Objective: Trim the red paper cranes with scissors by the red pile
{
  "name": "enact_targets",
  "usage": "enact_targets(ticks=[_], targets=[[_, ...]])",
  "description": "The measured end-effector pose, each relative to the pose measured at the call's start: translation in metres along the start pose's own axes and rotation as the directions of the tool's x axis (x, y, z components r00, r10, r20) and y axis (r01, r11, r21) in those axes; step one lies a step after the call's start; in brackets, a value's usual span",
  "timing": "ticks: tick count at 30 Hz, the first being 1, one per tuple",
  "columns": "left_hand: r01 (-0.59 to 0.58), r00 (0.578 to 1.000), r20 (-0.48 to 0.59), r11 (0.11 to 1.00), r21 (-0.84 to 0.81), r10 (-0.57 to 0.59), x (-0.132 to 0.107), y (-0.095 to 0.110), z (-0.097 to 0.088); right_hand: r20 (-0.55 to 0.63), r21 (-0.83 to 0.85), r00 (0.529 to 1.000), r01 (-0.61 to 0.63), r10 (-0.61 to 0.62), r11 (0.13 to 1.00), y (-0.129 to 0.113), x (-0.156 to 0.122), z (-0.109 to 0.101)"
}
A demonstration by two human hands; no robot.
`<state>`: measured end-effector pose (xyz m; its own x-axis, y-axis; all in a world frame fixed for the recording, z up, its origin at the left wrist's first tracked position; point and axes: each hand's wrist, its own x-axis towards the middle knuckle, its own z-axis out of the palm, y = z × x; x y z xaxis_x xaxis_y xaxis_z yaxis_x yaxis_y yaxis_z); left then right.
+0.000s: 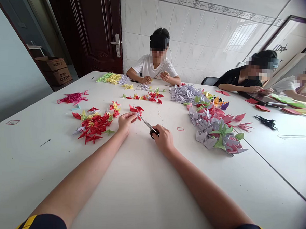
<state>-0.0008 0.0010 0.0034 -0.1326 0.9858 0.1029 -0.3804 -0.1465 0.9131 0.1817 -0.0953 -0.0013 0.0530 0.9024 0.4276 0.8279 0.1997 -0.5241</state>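
Note:
My left hand (125,123) is closed in a pinch on a folded paper crane, of which only a small pale part (138,114) shows at the fingertips. A red paper crane (136,109) is just beyond these fingers; whether it is joined to the held one I cannot tell. My right hand (164,139) grips black-handled scissors (147,123), their blades pointing at my left fingertips. Left of my left hand lies a heap of mostly red cranes (97,125) with some yellow and green.
Lilac, red and green cranes (214,128) are heaped at right, near black cords (265,122). A pink tangle (73,97) lies at left. Across the table, a person (158,65) handles small pieces; two more people sit at right by coloured paper (292,103).

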Motion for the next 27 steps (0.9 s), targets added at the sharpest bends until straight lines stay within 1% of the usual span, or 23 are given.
enact_targets(ticks=[6,14,24,27], targets=[[0.022,1.000,-0.003,0.999,-0.042,-0.023,-0.0002,0.0008,0.0012,-0.008,-0.052,1.000,0.009,-0.009,0.999,-0.0023,-0.0014,0.0016],[0.099,0.995,0.025,0.981,-0.166,-0.096,-0.0018,0.0058,0.0046,-0.022,-0.038,1.000,0.007,-0.007,0.999,-0.0023,-0.0016,0.0034],[0.124,0.992,0.038,0.978,-0.169,-0.119,0.0004,0.0039,0.0045,-0.027,-0.070,0.999,0.016,-0.018,0.997,-0.0071,-0.0058,0.0039],[0.132,0.991,-0.004,0.976,-0.173,-0.135,0.0001,0.0060,0.0048,-0.073,-0.078,0.997,-0.020,0.014,0.997,-0.0039,-0.0036,0.0027]])
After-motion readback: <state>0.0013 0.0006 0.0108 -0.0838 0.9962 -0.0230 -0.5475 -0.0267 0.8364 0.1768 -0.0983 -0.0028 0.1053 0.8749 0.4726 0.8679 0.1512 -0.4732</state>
